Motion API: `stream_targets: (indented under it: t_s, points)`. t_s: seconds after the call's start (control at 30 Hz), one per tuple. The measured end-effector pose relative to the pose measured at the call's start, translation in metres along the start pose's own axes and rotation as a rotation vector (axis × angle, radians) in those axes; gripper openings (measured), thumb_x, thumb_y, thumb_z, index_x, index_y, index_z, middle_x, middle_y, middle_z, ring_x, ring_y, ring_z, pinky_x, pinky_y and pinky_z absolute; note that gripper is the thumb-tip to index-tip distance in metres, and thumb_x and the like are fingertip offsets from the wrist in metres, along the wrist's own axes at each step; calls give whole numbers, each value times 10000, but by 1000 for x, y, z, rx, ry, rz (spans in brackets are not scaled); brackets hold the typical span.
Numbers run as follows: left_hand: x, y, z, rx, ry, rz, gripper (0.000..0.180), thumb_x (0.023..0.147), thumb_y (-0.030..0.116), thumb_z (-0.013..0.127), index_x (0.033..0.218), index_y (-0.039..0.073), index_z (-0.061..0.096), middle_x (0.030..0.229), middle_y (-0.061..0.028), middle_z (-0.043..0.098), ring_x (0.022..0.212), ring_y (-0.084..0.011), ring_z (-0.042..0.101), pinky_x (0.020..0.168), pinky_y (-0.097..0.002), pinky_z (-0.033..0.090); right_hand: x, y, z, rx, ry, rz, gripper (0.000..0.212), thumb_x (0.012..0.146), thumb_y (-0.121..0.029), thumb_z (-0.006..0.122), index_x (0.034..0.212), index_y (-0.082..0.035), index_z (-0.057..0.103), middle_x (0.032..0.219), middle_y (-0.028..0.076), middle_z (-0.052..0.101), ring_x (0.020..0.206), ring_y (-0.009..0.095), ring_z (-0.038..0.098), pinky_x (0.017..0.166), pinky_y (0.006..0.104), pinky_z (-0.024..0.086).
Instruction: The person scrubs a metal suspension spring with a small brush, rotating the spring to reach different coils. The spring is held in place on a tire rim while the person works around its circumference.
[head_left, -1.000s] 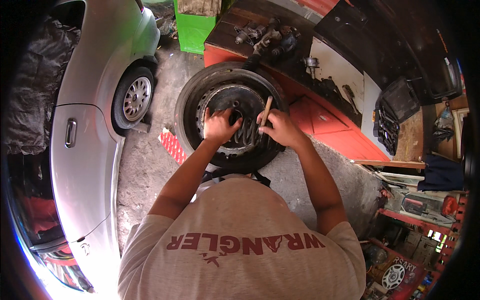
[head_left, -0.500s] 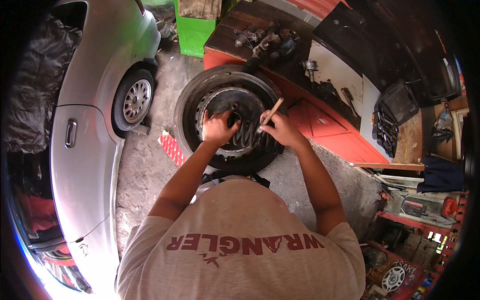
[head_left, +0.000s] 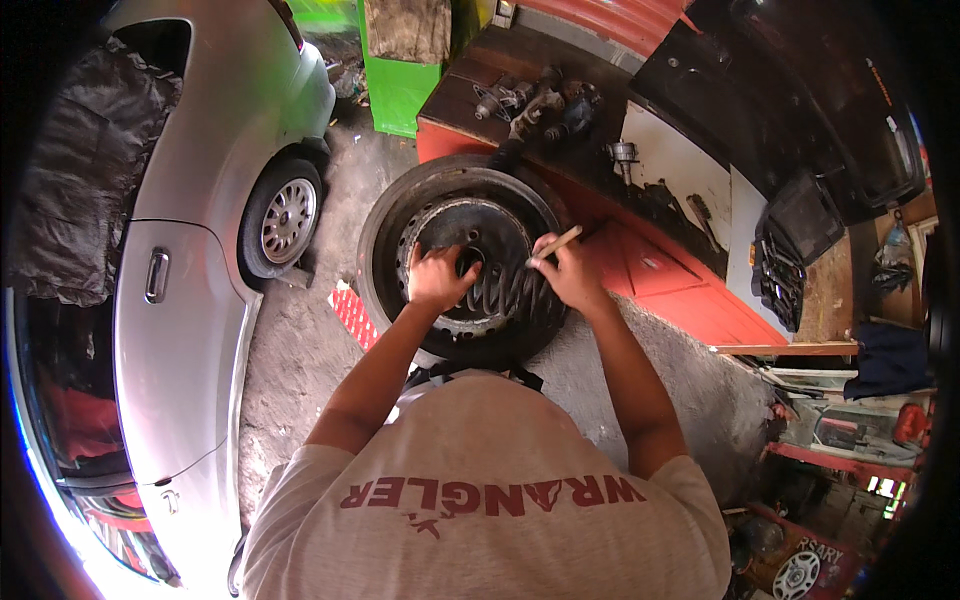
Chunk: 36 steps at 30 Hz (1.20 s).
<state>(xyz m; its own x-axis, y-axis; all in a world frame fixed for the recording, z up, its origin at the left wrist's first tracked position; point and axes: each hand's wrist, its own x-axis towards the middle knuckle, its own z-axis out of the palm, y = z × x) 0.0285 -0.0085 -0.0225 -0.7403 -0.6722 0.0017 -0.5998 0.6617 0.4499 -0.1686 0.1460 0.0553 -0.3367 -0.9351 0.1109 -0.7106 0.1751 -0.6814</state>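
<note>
A dark coil spring [head_left: 505,292] lies on its side across a tyre on a steel rim [head_left: 385,215], which lies flat in front of me. My left hand [head_left: 438,280] is closed round the spring's left end, thumb and fingers on either side of it. Above the spring's right part, my right hand [head_left: 568,272] pinches a short wooden-handled tool [head_left: 558,244]. Its pale handle points up to the right, and its small light tip is at the coils. What kind of tool it is, I cannot make out.
A silver car [head_left: 190,310] stands on the left. Beyond the tyre, a red-sided workbench [head_left: 660,270] holds greasy metal parts [head_left: 545,105], a wire brush [head_left: 702,215] and an open black tool case [head_left: 785,250]. A red-and-white box [head_left: 353,315] lies on the floor left of the tyre.
The view has shifted slightly, so the scene sits lower. My right hand has tilted the wooden handle flatter, and its tip has moved up along the coils. My left hand keeps its place on the spring.
</note>
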Motion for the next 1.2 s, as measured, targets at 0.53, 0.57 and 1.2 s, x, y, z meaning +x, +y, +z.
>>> stream_targets:
  t_s: [0.53,0.57,1.2]
  points:
    - [2,2,-1,38,13,-27,568,890,578,553,1181,104,664,1098,-158,708,1145,-294,629,1158,-500,295,14,18,2,334,-212,-37,188,831,-96,720,963,-32,603,954,121,645,958,302,640,847,403,488]
    - [1,2,0,36,14,-33,563,889,576,555,1174,104,667,1098,-158,708,1145,-293,629,1157,-497,298,14,18,2,322,-206,-26,177,841,-82,710,967,-28,597,946,109,636,941,276,632,856,386,481]
    - [-2,0,7,-1,137,0,488,861,538,613,1101,123,701,1078,-144,712,1095,-307,644,1124,-485,349,12,47,7,476,-170,38,158,871,-91,696,969,-35,584,922,89,636,909,218,630,852,348,475]
